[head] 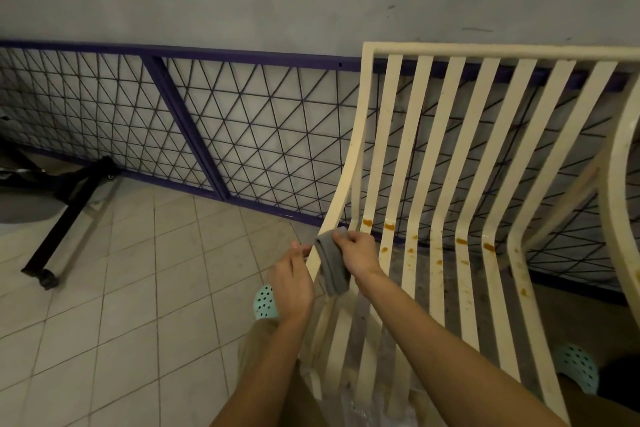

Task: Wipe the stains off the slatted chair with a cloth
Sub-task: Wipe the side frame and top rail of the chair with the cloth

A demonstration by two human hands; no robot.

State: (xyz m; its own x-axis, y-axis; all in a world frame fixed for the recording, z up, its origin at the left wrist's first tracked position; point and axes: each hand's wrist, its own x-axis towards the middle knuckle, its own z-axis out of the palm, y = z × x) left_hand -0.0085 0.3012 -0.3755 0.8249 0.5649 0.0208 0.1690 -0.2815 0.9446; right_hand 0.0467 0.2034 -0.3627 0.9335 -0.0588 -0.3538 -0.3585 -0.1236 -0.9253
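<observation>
The cream slatted chair (485, 51) stands on the tiled floor (138, 288) against a purple mesh panel (242, 121); its right side and front run out of frame. The right hand (358, 253) curls its fingers over a grey cloth (332, 263) draped across the chair's left side rail. The left hand (292, 281) lies against that rail just beside the cloth, its fingertips hidden, so its grip cannot be told. Orange stains (389, 226) dot the slats at the bend.
</observation>
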